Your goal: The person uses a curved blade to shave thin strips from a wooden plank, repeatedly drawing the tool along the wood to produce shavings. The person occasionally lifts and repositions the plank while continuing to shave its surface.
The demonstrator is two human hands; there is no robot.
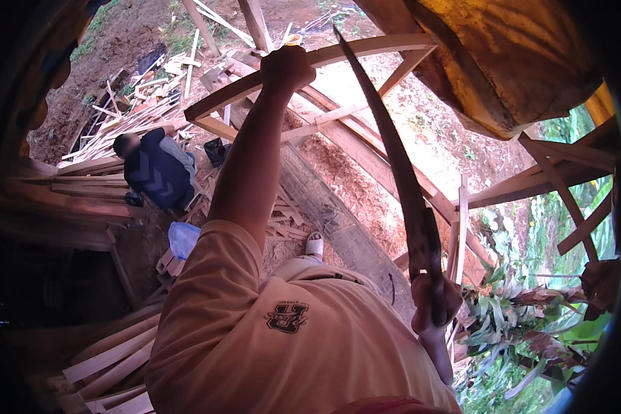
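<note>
Head view: a long saw (412, 207) rises from the right hand (447, 301), fingers wrapped round its handle, axis leaning left across the wooden bar (228, 95) the left hand (288, 67) clasps; contact is unclear. Bare ground (455, 148) spreads beyond, below a hanging brown sheet (504, 76).

ground (345, 83) glaring, washed out | orange sheet (510, 69) glows, light-struck | lower left deep shadow | rim black, fisheye-bent
</note>
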